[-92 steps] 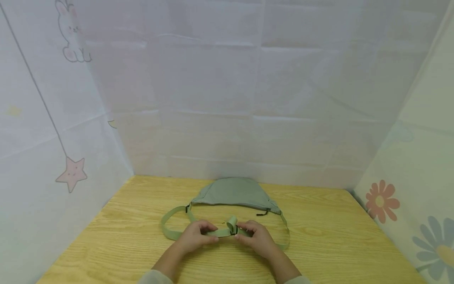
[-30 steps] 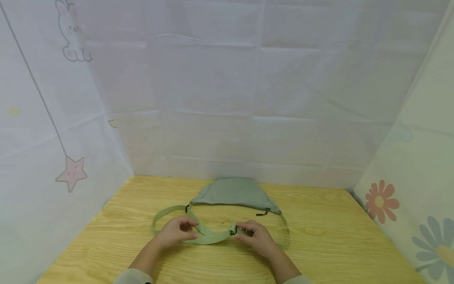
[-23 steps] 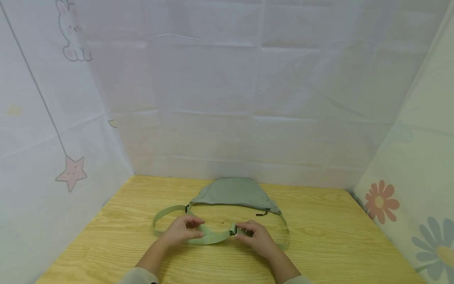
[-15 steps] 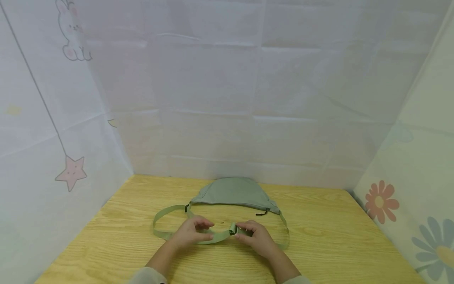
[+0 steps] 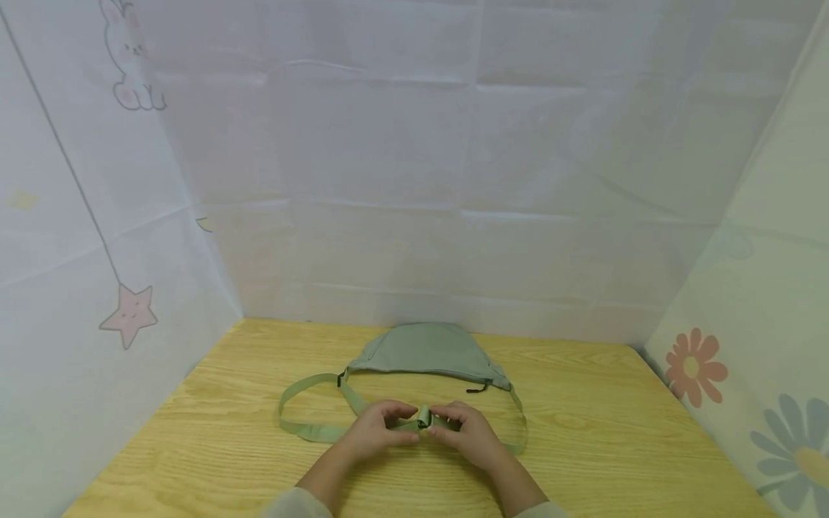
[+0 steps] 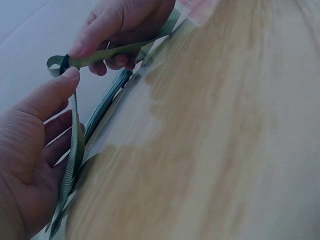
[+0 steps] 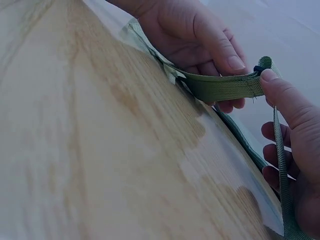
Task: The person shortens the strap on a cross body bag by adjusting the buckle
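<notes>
A pale sheet (image 5: pixel 414 180) walls in my desk (image 5: pixel 615 432) at the back and on both sides. Near the far edge of the desk lies the grey-green bag (image 5: pixel 427 349), its curved side away from me. From both its ends the green strap (image 5: pixel 317 432) comes round towards me, with a wide bend out to the left. A blue flower is printed on the sheet, low on the right. My left hand (image 5: pixel 376 435) grips the strap between thumb and fingers, in front of the bag. My right hand (image 5: pixel 469 435) pinches it opposite. A pink star (image 5: pixel 129 314) is printed on the left. Between my fingertips sits the dark slider (image 6: pixel 64 64). A black zip pull (image 5: pixel 477 391) lies by the bag's near right edge.
</notes>
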The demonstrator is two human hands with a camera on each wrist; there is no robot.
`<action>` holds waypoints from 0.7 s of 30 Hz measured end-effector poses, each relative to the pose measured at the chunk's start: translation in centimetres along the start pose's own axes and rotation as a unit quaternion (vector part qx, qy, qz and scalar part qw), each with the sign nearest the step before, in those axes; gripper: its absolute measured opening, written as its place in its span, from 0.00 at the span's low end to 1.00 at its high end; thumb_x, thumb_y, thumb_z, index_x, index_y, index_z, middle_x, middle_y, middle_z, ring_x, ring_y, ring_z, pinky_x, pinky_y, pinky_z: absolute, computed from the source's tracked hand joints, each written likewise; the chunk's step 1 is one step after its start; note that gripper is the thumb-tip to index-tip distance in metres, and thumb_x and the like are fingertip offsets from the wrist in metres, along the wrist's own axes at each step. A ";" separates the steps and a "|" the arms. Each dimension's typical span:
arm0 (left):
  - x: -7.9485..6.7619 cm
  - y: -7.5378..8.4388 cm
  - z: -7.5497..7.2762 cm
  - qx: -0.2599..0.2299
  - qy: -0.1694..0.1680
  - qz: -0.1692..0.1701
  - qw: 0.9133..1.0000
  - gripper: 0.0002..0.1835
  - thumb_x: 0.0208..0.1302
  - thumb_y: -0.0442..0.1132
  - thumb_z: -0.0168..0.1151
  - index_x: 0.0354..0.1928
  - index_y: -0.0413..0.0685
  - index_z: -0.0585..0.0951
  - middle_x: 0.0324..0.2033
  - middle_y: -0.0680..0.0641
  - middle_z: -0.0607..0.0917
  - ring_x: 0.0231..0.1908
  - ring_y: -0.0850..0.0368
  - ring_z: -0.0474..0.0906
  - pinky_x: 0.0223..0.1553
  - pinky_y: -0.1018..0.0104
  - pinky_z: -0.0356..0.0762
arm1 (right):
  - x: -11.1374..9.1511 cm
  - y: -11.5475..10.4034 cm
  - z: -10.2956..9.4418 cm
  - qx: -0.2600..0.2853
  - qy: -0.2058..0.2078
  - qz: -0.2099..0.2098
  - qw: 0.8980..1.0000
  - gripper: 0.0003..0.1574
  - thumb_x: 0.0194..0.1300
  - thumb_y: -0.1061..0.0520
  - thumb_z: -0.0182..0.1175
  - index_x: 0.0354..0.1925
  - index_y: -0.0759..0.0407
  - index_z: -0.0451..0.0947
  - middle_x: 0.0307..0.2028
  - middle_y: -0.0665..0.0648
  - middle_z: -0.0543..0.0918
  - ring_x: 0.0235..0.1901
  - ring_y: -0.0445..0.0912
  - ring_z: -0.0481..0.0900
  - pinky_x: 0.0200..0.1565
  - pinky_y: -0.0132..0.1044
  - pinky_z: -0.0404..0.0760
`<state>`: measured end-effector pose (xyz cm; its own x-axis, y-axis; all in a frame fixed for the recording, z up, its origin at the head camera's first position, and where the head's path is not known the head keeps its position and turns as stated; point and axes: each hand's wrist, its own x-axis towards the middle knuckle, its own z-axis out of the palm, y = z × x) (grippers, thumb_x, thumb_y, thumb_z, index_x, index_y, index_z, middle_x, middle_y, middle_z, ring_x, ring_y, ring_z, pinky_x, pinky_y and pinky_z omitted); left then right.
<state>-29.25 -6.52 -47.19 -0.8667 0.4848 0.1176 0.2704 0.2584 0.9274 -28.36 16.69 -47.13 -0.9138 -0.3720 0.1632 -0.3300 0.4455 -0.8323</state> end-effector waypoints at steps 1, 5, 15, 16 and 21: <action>0.0 0.1 0.2 0.000 0.000 -0.001 1.000 0.24 0.60 0.42 0.71 0.56 0.38 0.80 0.55 0.40 0.82 0.58 0.41 0.75 0.62 0.41 0.69 | 0.0 0.0 0.0 0.002 -0.001 0.001 1.000 0.28 0.63 0.46 0.66 0.56 0.61 0.81 0.44 0.55 0.83 0.35 0.36 0.71 0.39 0.29 0.73; 0.1 0.1 0.5 0.010 0.005 -0.009 1.000 0.24 0.60 0.44 0.70 0.55 0.41 0.80 0.54 0.42 0.83 0.57 0.43 0.76 0.60 0.44 0.72 | -0.1 -0.2 0.0 -0.001 -0.003 0.000 1.000 0.28 0.63 0.46 0.66 0.56 0.61 0.81 0.44 0.55 0.83 0.35 0.36 0.71 0.38 0.28 0.73; 0.3 -0.3 0.8 0.014 0.023 0.005 1.000 0.21 0.61 0.46 0.70 0.53 0.44 0.82 0.52 0.44 0.83 0.55 0.47 0.78 0.56 0.61 0.76 | -0.1 -0.3 0.0 -0.001 -0.004 -0.009 1.000 0.27 0.62 0.48 0.67 0.55 0.61 0.81 0.44 0.55 0.83 0.34 0.35 0.69 0.37 0.28 0.72; 0.3 -0.3 0.8 0.013 0.025 0.007 1.000 0.21 0.61 0.45 0.70 0.53 0.44 0.82 0.52 0.44 0.83 0.55 0.47 0.78 0.55 0.63 0.76 | -0.1 -0.4 0.0 0.000 -0.004 -0.009 1.000 0.27 0.62 0.48 0.67 0.55 0.61 0.81 0.43 0.55 0.83 0.34 0.35 0.69 0.37 0.28 0.72; 0.2 -0.1 1.0 0.006 0.030 0.011 0.999 0.20 0.60 0.45 0.70 0.52 0.43 0.83 0.51 0.44 0.83 0.54 0.49 0.78 0.54 0.66 0.76 | -0.1 -0.6 0.0 -0.002 -0.006 -0.006 1.000 0.28 0.60 0.48 0.68 0.55 0.62 0.81 0.38 0.54 0.81 0.32 0.36 0.66 0.35 0.29 0.69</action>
<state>-29.04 -5.64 -47.61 -0.8838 0.4397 0.1598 0.2949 0.2583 0.9200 -28.12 16.51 -46.65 -0.9063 -0.3883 0.1669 -0.3425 0.4434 -0.8283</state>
